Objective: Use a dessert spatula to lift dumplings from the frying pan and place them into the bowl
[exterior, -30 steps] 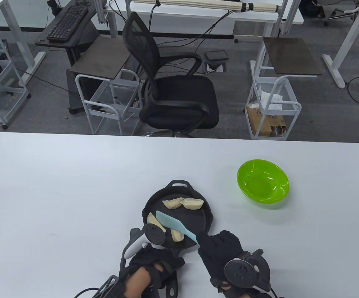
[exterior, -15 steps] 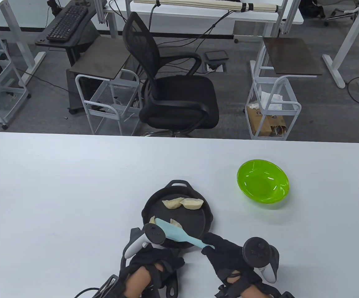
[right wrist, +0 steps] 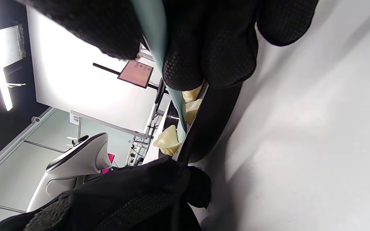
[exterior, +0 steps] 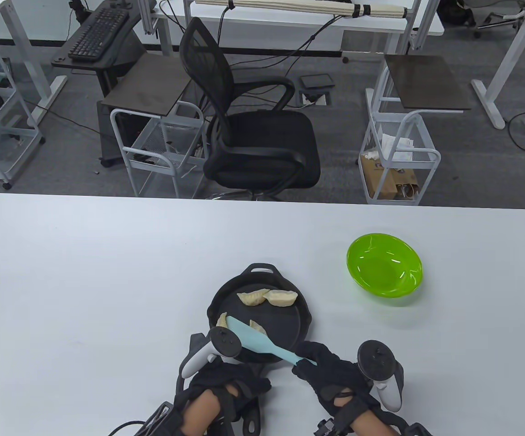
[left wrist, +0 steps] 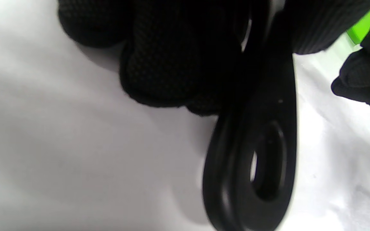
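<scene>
From above, your left hand [exterior: 219,386] sits at the bench's [exterior: 85,272] 6 o'clock edge, over the frying pan's [exterior: 285,324] long handle, and its tracker [exterior: 208,352] hides part of the pan's near-left rim. That view does not show the fingers. The left wrist view does: your fingers [left wrist: 172,57] are curled round the pan handle [left wrist: 259,154], just above its hanging hole, with a sliver of green at 2 o'clock.

The pan holds four dumplings. Two [exterior: 267,297] lie touching at its 12 o'clock side. Two more lie at 8 o'clock, one [exterior: 222,319] peeking out left of the spatula blade and one [exterior: 257,325] just right of it. The dessert spatula [exterior: 257,340] slants from the pan's 8 o'clock rim down to 4 o'clock. From above you cannot tell whether the blade is under a dumpling.

Your right hand [exterior: 335,374] pinches the spatula's handle end just off the pan's 5 o'clock rim. The right wrist view, turned on its side, shows fingers [right wrist: 210,48] closed on the pale blue handle [right wrist: 153,29], the blade edge running along inside the pan wall [right wrist: 210,122] with dumplings [right wrist: 167,141] beside it.

The green bowl [exterior: 384,265] stands well apart at the pan's 2 o'clock, with nothing in it.
</scene>
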`<state>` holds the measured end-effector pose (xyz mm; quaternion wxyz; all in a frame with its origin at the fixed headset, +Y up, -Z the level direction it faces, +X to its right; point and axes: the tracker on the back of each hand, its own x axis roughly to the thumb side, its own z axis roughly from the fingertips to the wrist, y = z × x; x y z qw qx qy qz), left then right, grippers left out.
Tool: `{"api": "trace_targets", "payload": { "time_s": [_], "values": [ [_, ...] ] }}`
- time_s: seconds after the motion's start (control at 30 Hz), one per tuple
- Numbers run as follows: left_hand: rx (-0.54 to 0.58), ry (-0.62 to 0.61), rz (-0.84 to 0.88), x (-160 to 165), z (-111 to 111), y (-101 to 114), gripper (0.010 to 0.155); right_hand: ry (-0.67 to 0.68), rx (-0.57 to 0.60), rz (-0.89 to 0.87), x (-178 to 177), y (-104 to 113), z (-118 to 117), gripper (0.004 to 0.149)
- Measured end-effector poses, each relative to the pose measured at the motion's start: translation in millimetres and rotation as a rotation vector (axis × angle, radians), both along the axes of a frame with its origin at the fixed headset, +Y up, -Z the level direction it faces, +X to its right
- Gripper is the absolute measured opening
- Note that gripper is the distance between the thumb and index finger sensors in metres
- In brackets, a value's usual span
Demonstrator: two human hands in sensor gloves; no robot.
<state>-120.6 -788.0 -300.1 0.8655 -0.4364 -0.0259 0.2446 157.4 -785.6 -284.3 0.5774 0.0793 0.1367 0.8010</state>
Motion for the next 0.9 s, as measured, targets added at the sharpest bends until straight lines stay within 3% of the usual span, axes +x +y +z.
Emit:
{"api": "trace_targets", "payload": {
  "time_s": [0.9],
  "values": [
    [-0.012,-0.014,0.006,-1,-1,-1,0.068,0.010,-0.211,-0.194,2,-21,-1,0.054]
  ]
}}
